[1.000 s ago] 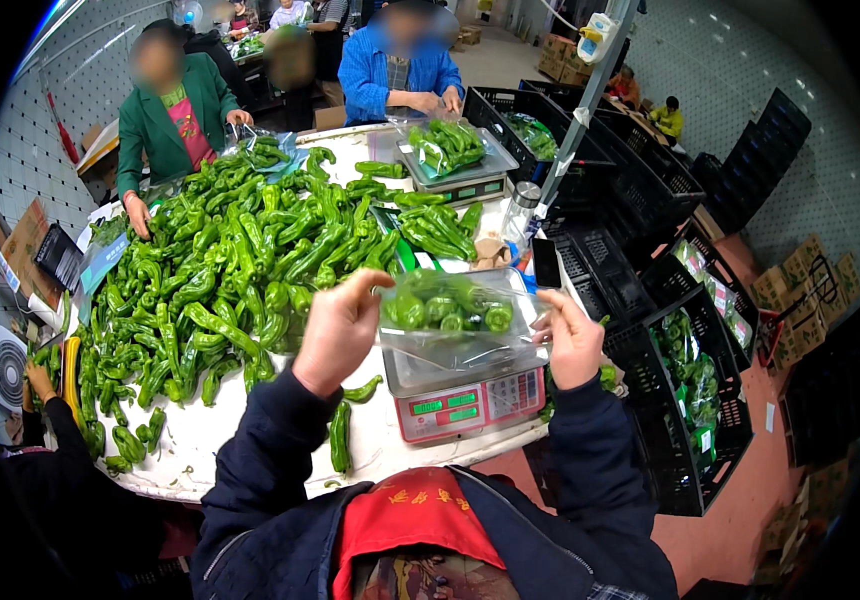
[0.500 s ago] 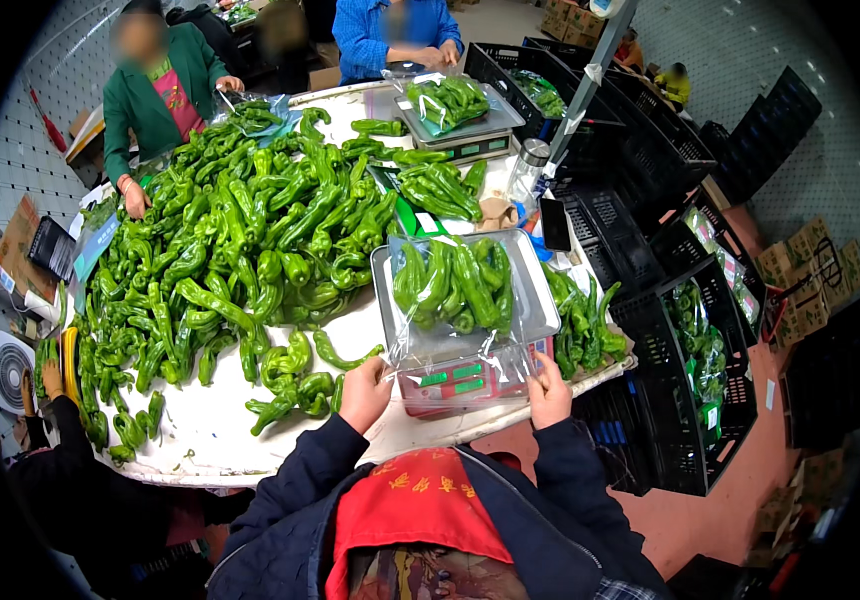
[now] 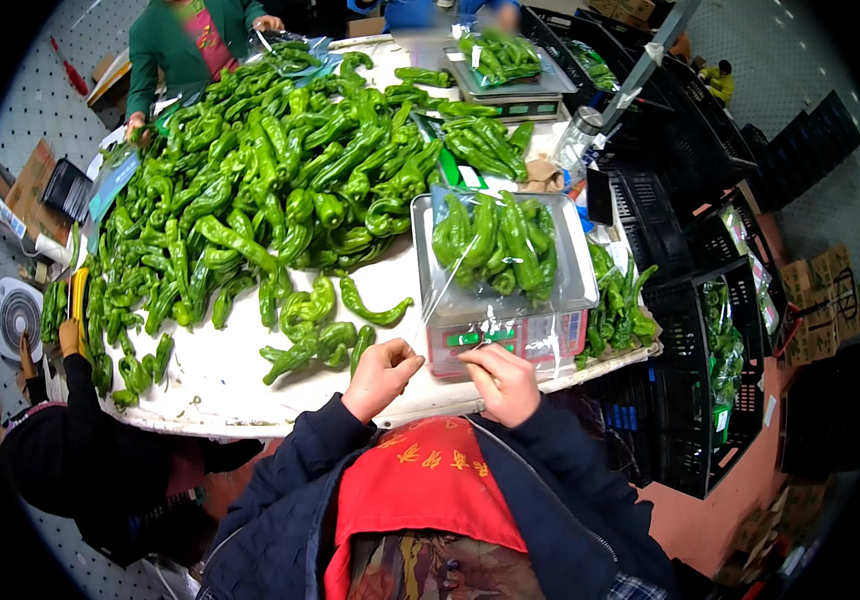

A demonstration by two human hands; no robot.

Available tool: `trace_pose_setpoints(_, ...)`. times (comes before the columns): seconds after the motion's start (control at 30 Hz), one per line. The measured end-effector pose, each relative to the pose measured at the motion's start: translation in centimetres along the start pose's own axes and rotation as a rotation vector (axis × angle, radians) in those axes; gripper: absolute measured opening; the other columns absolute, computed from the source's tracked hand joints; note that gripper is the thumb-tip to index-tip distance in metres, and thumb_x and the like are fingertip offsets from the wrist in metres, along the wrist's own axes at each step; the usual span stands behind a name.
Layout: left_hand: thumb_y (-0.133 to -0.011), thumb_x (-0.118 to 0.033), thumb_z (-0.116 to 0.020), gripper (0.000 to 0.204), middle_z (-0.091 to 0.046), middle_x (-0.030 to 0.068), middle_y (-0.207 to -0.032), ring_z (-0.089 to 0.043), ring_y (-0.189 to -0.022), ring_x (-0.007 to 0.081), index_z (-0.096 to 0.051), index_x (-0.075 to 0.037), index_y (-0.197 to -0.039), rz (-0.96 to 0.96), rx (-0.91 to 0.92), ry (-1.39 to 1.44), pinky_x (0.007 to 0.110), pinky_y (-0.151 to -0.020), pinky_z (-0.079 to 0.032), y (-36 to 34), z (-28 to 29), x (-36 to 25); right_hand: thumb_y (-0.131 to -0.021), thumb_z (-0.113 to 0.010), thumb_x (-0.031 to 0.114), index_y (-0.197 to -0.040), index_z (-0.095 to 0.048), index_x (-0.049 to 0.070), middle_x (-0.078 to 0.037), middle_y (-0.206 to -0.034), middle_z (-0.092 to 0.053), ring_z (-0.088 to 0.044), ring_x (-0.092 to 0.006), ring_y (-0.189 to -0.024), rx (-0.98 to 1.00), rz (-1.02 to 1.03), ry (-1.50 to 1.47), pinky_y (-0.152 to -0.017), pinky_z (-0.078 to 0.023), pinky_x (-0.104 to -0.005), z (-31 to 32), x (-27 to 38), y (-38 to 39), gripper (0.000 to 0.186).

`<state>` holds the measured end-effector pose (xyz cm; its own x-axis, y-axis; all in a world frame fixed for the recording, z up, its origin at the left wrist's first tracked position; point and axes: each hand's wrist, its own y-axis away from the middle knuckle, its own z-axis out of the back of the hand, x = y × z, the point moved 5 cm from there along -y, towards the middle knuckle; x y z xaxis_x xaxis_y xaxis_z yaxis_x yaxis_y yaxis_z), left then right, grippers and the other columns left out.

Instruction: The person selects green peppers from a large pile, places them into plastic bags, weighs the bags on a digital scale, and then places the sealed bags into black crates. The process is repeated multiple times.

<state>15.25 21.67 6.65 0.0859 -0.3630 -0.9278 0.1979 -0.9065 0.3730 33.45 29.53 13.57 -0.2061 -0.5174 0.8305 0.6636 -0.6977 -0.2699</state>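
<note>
A clear plastic bag [image 3: 480, 303] of long green peppers [image 3: 518, 250] lies on the metal tray of a digital scale [image 3: 579, 262]. The bag's near end drapes over the scale's red front, where green displays are lit. My left hand [image 3: 383, 380] is closed in a pinch just off the scale's near left corner. My right hand [image 3: 506, 384] is closed too, in front of the displays, beside the bag's near end. Anything thin between the fingertips of either hand is too faint to name. A large heap of loose green peppers [image 3: 280, 180] covers the table to the left.
More peppers [image 3: 618, 310] lie right of the scale. A second scale [image 3: 515, 108] with a bagged portion stands farther back, near a jar [image 3: 578, 138] and a phone [image 3: 599, 197]. Black crates [image 3: 685, 380] flank the table's right side. Other people work at the far and left edges.
Both hands have let the bag's near corners go slack and come closer together, pinched. The view has shifted, so the table sits farther left and higher in the picture.
</note>
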Motion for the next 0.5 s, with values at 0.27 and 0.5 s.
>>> trace_pose_setpoints(0.27, -0.091, -0.013, -0.059, 0.014, -0.057, -0.0002, -0.068, -0.051, -0.057, 0.0067, -0.061, 0.000, -0.087, 0.023, 0.032, 0.031, 0.024, -0.051, -0.043, 1.2, 0.4, 1.4, -0.084, -0.066, 0.002, -0.095, -0.064, -0.001, -0.014, -0.088, -0.062, -0.064, -0.0302, -0.080, 0.153, -0.058, -0.070, -0.069, -0.051, -0.0356, -5.3, -1.3, -2.4, 0.011)
trace_pose_setpoints(0.5, -0.091, -0.012, -0.057, 0.014, -0.058, 0.0006, -0.068, -0.052, -0.057, 0.0075, -0.063, 0.000, -0.088, -0.036, 0.052, -0.023, 0.024, -0.052, -0.043, 1.2, 0.5, 1.5, -0.081, -0.069, 0.004, -0.086, -0.056, -0.001, -0.013, -0.083, -0.056, -0.059, -0.0309, -0.076, 0.201, -0.122, -0.105, -0.066, -0.047, -0.0373, -6.9, -1.8, -2.8, 0.014)
